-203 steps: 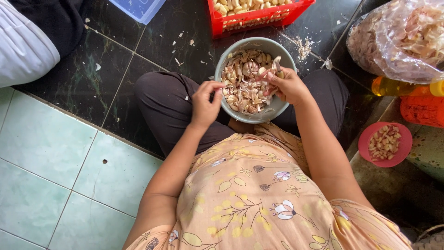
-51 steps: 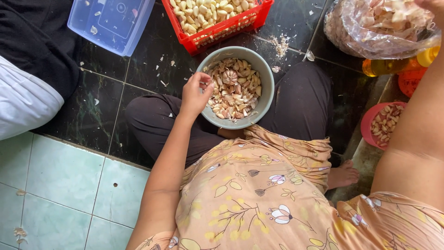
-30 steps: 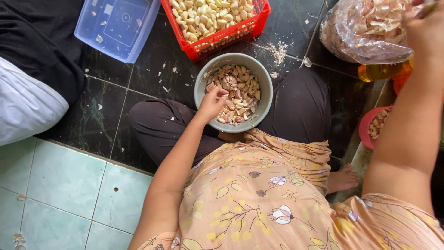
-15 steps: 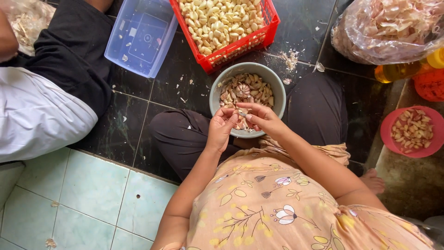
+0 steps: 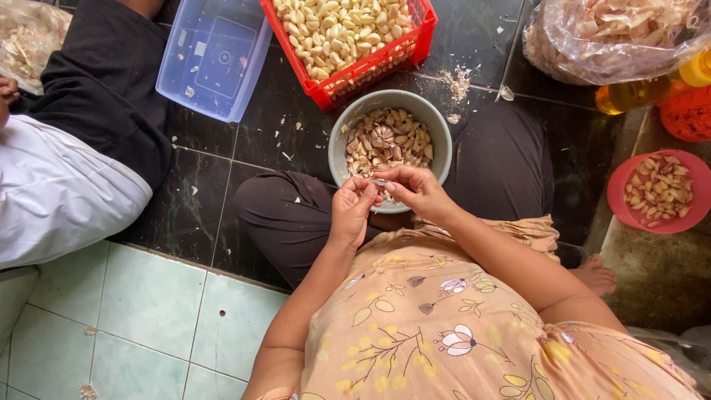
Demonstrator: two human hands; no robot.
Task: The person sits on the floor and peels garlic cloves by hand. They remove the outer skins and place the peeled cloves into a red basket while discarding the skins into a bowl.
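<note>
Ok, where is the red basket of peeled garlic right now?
The red basket sits at the top centre of the head view on the dark floor, just beyond the grey bowl and right of the clear blue tub.

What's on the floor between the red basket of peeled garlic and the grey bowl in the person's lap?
In the head view, only a narrow strip of dark tile separates the red basket from the grey bowl, with scattered garlic skin flakes just to its right.

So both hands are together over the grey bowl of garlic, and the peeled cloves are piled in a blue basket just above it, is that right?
Not quite: the basket of peeled cloves is red, not blue; the blue thing is the plastic tub beside it. The head view shows this. The left hand and right hand do meet over the grey bowl.
</note>
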